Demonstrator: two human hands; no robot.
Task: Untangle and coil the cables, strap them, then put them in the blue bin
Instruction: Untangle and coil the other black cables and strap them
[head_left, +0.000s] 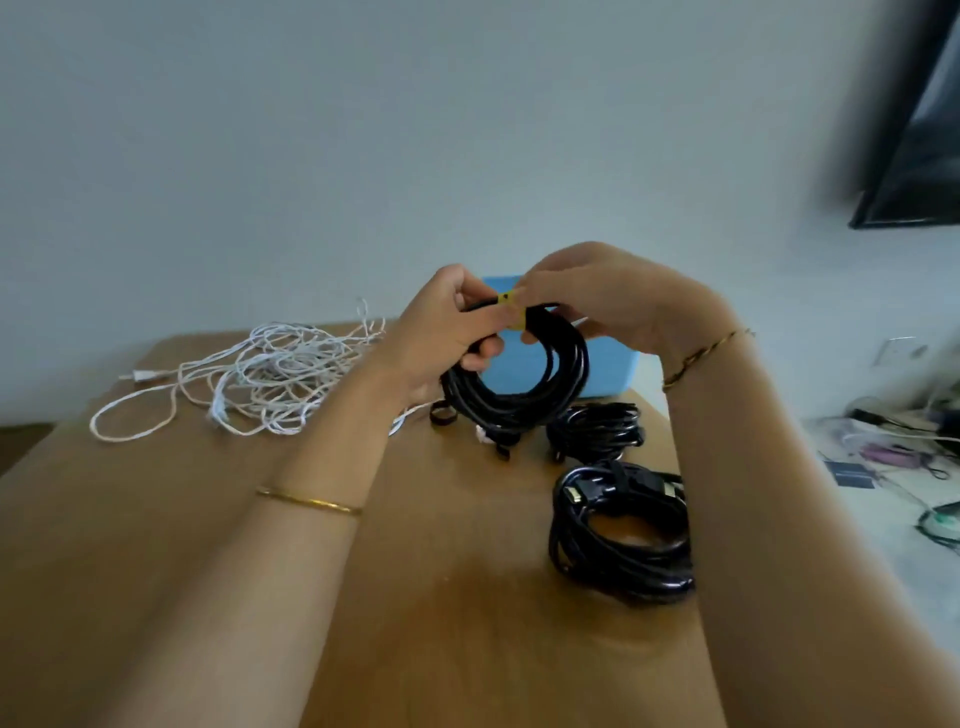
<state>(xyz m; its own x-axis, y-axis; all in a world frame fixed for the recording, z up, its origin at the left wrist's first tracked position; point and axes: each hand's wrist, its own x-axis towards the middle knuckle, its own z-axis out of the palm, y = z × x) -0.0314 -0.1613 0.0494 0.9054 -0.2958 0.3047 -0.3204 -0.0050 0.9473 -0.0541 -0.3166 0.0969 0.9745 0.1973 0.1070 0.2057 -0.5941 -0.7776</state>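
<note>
Over table (441, 623) far edge: L hand (441, 338) fingers (484, 358) round coil (519, 402), R hand (613, 296) tight on yellow strap (511, 312).

At the centre of the frame the left hand (447, 338) grips a round coil of black cable (519, 395), held upright above a brown wooden table (441, 597). The right hand (597, 301) pinches a narrow yellow strap (511, 310) that lies over the top of the coil. Just behind the coil stands a light blue plastic bin (610, 364). A loose tangle of thin white cable (270, 374) lies on the table at middle left. Right of centre, a smaller black cable bundle (595, 431) lies just below the bin and a larger black cable bundle (621, 530) lies lower down. A small black strap loop (441, 415) sits beside the coil's lower left edge.
</note>
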